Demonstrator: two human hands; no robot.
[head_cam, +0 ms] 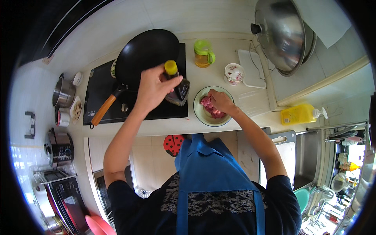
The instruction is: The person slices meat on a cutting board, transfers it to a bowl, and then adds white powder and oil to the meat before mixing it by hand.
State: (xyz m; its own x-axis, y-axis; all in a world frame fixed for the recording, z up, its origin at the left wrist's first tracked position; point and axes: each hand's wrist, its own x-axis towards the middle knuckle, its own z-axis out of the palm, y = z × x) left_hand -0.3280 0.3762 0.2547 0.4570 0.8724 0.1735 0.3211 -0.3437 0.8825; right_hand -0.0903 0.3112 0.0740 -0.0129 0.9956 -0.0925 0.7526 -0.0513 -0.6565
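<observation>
My left hand (155,88) grips a dark sauce bottle (181,89) by its neck, just below the yellow cap (171,67). The bottle is held over the right edge of the black cooktop (147,108). My right hand (221,101) is down in a wide enamel-look bowl (202,116), with its curled fingers against pieces of raw red meat (212,109). Those fingertips are partly hidden, so whether they pinch any meat cannot be told. A black wok (147,55) with a wooden handle (103,110) sits on the cooktop, behind my left hand.
Behind the bowl stand a green-lidded oil jug (203,54) and a floral lidded jar (234,73). A yellow pump bottle (298,114) is at the right, near the sink (307,158). Large metal lids (280,35) hang on the wall. Pots and a multicooker (60,148) line the left.
</observation>
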